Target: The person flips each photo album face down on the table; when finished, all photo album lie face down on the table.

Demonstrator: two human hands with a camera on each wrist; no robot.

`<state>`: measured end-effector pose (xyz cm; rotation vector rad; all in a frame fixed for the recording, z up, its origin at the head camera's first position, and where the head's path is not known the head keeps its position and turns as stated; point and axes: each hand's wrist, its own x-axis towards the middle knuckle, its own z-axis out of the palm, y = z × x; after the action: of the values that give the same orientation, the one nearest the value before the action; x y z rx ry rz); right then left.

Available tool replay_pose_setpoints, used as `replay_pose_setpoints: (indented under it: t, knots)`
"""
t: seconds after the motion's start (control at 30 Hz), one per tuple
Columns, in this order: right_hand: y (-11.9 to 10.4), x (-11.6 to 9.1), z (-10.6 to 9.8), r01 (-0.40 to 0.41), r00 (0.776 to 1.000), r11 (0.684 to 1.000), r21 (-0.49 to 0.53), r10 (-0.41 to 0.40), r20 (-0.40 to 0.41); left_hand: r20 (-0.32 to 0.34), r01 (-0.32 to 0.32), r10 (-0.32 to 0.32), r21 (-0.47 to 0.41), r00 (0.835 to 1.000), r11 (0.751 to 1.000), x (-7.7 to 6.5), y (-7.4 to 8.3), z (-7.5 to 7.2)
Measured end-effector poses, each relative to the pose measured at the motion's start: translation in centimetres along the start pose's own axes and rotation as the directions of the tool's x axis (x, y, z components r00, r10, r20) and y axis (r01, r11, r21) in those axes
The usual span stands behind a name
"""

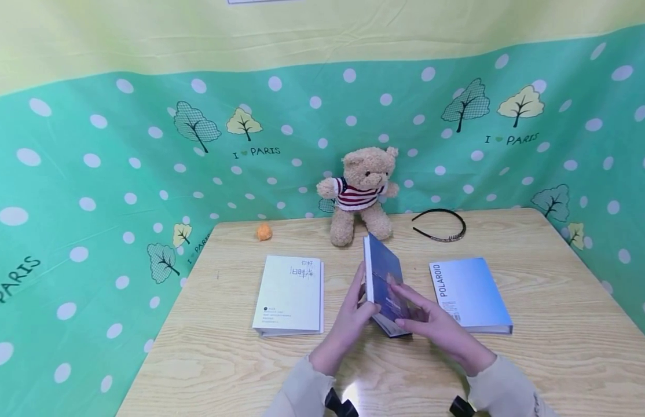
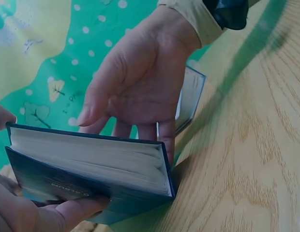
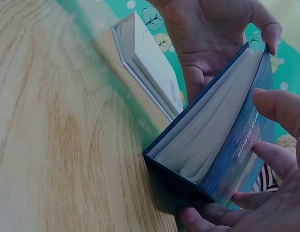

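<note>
A person's two hands hold a dark blue album [image 1: 387, 260] tilted on edge, near the middle of a wooden counter [image 1: 208, 347]. The left hand [image 1: 348, 318] grips it, thumb at the near edge and fingers bent round its left cover. The right hand [image 1: 439, 327] lies against the right cover, its fingers fairly straight and slightly spread, touching without wrapping round. The covers stand a little apart, and the page edges (pale and slightly wavy) show in both wrist views. A white album [image 1: 288, 295] lies flat to the left; a blue-and-white album [image 1: 473, 295] marked POLAROID lies to the right. Behind are an orange ball [image 1: 264, 231], a teddy bear [image 1: 356, 197] in a striped shirt, and a dark headband [image 1: 450, 238].
</note>
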<state>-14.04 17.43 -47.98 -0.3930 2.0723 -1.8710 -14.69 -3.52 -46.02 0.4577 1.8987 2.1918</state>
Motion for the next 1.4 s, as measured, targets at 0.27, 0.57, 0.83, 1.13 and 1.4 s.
replay_pose_setpoints:
  t: [0.27, 0.57, 0.83, 1.13, 1.4]
  knots:
    - [0.3, 0.0, -0.1, 0.020, 1.000, 0.998, -0.052, -0.020, -0.002, 0.015, 0.085, -0.084, -0.167, 0.996, 0.982, 0.2, 0.1, -0.4]
    - [0.6, 0.0, -0.1, 0.021, 0.999, 0.994, -0.109, -0.025, -0.042, -0.008, 0.175, -0.183, -0.243, 0.983, 0.954, 0.2, -0.3, -0.9]
    - [0.3, -0.3, -0.1, -0.003, 0.995, 0.978, -0.206, -0.017, -0.097, -0.015, 0.168, -0.175, -0.217, 0.984, 0.962, 0.5, -0.5, -1.5]
    - [0.8, -0.5, -0.3, 0.041, 0.992, 0.965, -0.258, -0.070, -0.103, -0.097, 0.167, -0.174, -0.078, 0.980, 0.983, 0.5, -0.9, -1.7]
    - [0.6, -0.7, -0.3, 0.031, 0.992, 0.961, -0.275, -0.062, -0.107, -0.111, 0.075, -0.059, 0.147, 0.992, 0.986, 0.4, -1.8, -1.8]
